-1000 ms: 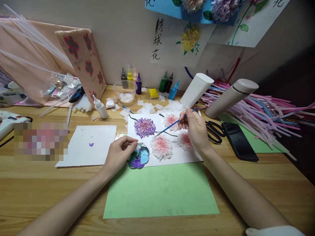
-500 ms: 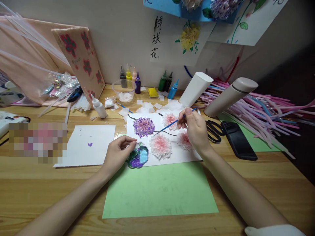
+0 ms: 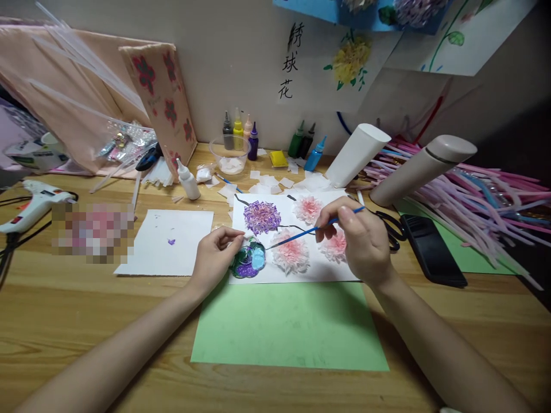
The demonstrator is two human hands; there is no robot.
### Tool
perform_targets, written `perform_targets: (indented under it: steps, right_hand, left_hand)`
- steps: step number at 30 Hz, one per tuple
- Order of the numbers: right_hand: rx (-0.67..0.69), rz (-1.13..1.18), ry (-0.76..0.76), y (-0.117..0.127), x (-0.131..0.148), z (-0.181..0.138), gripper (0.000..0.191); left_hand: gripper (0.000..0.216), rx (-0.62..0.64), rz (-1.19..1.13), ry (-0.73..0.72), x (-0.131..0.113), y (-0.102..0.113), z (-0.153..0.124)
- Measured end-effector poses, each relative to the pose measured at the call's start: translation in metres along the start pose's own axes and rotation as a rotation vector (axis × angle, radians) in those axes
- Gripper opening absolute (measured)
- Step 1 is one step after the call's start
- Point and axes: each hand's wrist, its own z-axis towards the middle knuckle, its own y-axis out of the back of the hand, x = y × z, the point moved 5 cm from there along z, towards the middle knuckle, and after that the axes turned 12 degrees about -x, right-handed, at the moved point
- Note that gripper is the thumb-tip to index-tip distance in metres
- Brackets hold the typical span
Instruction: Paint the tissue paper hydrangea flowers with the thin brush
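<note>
My right hand (image 3: 360,241) grips a thin blue paintbrush (image 3: 303,232), its tip near the right edge of a small paint palette (image 3: 247,269). The palette carries green, purple and light blue paint, and my left hand (image 3: 217,252) pinches its upper left rim. Under both lies a white sheet (image 3: 314,276) bearing a purple paper flower (image 3: 262,217), pink-and-white paper flowers (image 3: 291,251) and dark painted stems. The sheet overlaps a green sheet (image 3: 288,327). My right hand partly hides one pink flower.
White paper (image 3: 167,249) with purple marks lies left, beyond it a glue gun (image 3: 37,206). Paint bottles (image 3: 253,143), a clear bowl (image 3: 229,156) and paper squares (image 3: 267,184) stand behind. To the right are scissors (image 3: 394,229), a phone (image 3: 433,249), two cylinders (image 3: 422,169) and pipe cleaners (image 3: 486,201).
My right hand has lowered, bringing the brush tip down from above the middle pink flower to the palette's edge. My left hand keeps its hold. The whole view has shifted slightly.
</note>
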Motion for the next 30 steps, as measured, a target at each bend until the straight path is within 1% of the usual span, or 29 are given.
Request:
perform_targets:
  steps: [3, 5, 9, 13, 17, 21, 27, 30]
  right_hand:
    - [0.112, -0.05, 0.026, -0.009, -0.001, -0.008, 0.032]
    - [0.136, -0.055, 0.015, -0.012, -0.006, -0.01, 0.031]
    - [0.136, -0.016, -0.042, -0.013, -0.015, -0.009, 0.03]
    - [0.102, 0.042, -0.095, -0.012, -0.021, -0.005, 0.028]
    - [0.086, 0.024, -0.089, -0.011, -0.022, -0.004, 0.027]
    - [0.147, -0.039, 0.009, -0.015, -0.014, -0.009, 0.028]
    - [0.296, -0.255, 0.276, -0.022, 0.005, -0.019, 0.025]
    - [0.321, -0.308, 0.371, -0.025, 0.013, -0.02, 0.022]
  left_hand:
    - [0.027, -0.001, -0.016, -0.002, 0.001, 0.0, 0.0]
    - [0.026, 0.003, -0.019, -0.003, 0.001, -0.001, 0.0]
    - [0.026, 0.009, -0.012, -0.006, 0.001, -0.002, -0.001]
    - [0.027, 0.015, -0.022, -0.016, 0.0, -0.002, 0.0]
    - [0.026, 0.017, -0.014, -0.023, 0.0, -0.001, 0.0]
    - [0.026, 0.027, -0.021, -0.008, 0.001, -0.002, -0.001]
    - [0.028, 0.023, -0.01, -0.005, 0.0, -0.001, -0.001]
    - [0.027, 0.014, 0.0, -0.005, -0.001, -0.001, -0.001]
